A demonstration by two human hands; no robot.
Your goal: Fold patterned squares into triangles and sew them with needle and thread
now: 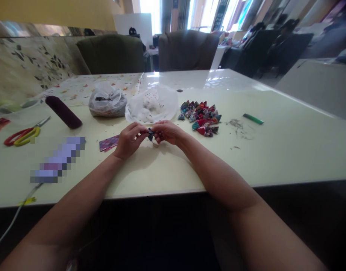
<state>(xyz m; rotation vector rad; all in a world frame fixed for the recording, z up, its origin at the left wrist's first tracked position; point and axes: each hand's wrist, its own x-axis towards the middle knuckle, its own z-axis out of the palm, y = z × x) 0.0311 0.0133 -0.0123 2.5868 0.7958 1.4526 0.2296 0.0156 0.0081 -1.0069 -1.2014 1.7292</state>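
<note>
Between my two hands, just above the table, is a small dark blue piece of folded fabric [150,134]. The fingertips of my left hand [131,138] pinch it from the left. My right hand [167,132] has its fingers curled against its right side; whether a needle or thread is in them is too small to tell. Flat strips of patterned purple and pink fabric [108,143] lie beside my left wrist. To the right of my hands sits a pile of small, pointed, folded fabric pieces [201,114] in mixed colours.
Two plastic bags [108,101] stand behind my hands. On the left are scissors [23,136] with red and yellow handles, a dark maroon case [64,112] and a pixelated object [58,160] with a cable. A green-handled blade [253,119] and thread scraps [239,128] lie right. Chairs [187,51] stand beyond.
</note>
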